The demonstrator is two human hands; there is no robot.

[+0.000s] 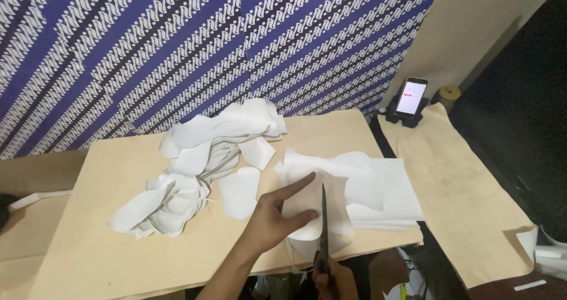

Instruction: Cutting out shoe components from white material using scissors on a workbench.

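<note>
Hanging across the back of the view is a large blue and white patterned cloth (pixel 207 46), its diagonal bands of small curled marks running behind everything else. Below it lies the counter (pixel 88 247), covered in pale tan paper, with a second tan sheet (pixel 466 199) draped over the surface to the right.

On the counter's right half sits a stack of white sheets (pixel 384 187), thin and matte, the edges roughly squared and slightly fanned. To its left is a loose heap of white cut pieces (pixel 195 164), curved and petal-like, curling and overlapping in a long untidy mound; one rounded piece (pixel 239 190) lies flat and apart, between the heap and the stack.

The left hand (pixel 277 217) rests palm down on the near end of the white stack, fingers spread, forefinger stretched forward and thumb pressing the top sheet flat. The sheet beneath it bends down over the counter's near edge.

The right hand (pixel 328 276) is low at the frame's bottom edge and mostly cut off, closed around the handles of dark scissors (pixel 324 223), whose long blades point away from the person and lie just beside the left thumb, against the white sheet.

A phone (pixel 411 96) with a lit screen stands on a dark holder at the far right.
</note>
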